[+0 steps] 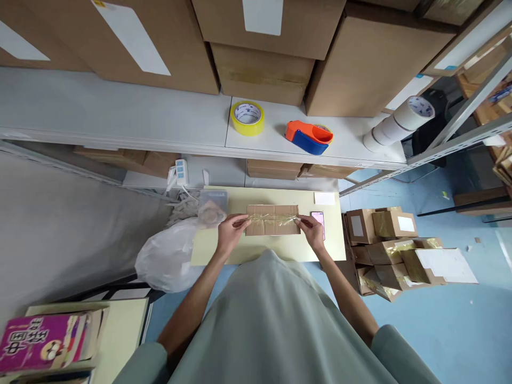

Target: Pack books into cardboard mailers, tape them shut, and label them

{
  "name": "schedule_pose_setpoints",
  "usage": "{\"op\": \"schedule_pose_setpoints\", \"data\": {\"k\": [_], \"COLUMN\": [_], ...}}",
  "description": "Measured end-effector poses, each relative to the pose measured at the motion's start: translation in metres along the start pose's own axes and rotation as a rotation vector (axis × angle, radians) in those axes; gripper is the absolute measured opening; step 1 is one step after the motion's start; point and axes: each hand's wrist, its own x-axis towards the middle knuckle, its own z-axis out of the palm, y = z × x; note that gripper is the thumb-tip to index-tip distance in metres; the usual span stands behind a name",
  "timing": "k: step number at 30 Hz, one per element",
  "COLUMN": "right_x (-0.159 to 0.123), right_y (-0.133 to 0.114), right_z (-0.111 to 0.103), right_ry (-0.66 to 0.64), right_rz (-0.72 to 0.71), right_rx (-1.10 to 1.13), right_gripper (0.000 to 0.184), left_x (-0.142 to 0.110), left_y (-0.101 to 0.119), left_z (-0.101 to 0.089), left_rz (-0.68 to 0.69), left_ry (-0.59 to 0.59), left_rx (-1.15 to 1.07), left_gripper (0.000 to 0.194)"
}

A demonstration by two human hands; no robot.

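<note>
A small flat cardboard box (272, 229) lies on the pale yellow table (256, 248) in front of me. Across its top runs a wrinkled strip of clear packing tape (273, 217). The fingers of my left hand (231, 233) pinch the strip at the box's left edge. At the opposite edge, my right hand (312, 232) pinches the other end. Whether the strip sticks to the cardboard all along cannot be made out. A phone (318, 217) with a lit screen lies just behind my right hand, partly covered by it.
On the shelf (168, 114) stand a yellow tape roll (247, 118), an orange and blue tape dispenser (309, 137) and stacked white rolls (400, 122). A clear plastic container (213, 208) and plastic bag (170, 256) are left; taped boxes (394, 250) pile up right.
</note>
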Motion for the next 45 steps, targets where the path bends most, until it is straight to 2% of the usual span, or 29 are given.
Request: {"op": "schedule_pose_setpoints", "data": {"k": [7,12,21,26,29,31,35,38,41,45], "right_x": [0.002,0.007,0.011,0.011,0.019,0.031,0.074,0.116,0.154,0.184], "right_y": [0.021,0.030,0.029,0.020,-0.007,-0.039,-0.124,-0.181,-0.216,-0.232], "right_z": [0.012,0.013,0.007,-0.002,-0.013,-0.021,-0.031,-0.028,-0.016,0.004], "right_ry": [0.046,0.021,-0.042,-0.101,-0.105,-0.070,0.039,0.116,0.156,0.124], "right_rz": [0.013,0.006,-0.036,-0.074,-0.165,-0.285,-0.586,-0.720,-0.729,-0.541], "right_rx": [-0.004,-0.044,-0.060,-0.077,-0.196,-0.297,-0.513,-0.708,-0.909,-1.103], "right_gripper": [0.050,0.054,0.058,0.060,0.058,0.052,0.040,0.042,0.045,0.051], "left_x": [0.006,0.010,0.012,0.016,0.024,0.034,0.062,0.082,0.095,0.097], "left_y": [-0.011,-0.014,-0.015,-0.004,0.018,0.043,0.112,0.168,0.211,0.243], "left_z": [0.010,0.013,0.007,0.002,-0.003,-0.005,-0.003,0.003,0.010,0.014], "left_rz": [0.065,0.085,0.091,0.139,0.257,0.366,0.559,0.685,0.779,0.836], "left_ry": [-0.002,-0.002,-0.053,-0.111,-0.129,-0.129,-0.079,-0.022,0.021,0.033], "left_rx": [0.064,0.116,0.154,0.293,0.405,0.434,0.418,0.387,0.381,0.394], "left_gripper": [0.035,0.029,0.030,0.023,0.021,0.020,0.022,0.021,0.019,0.020]}}
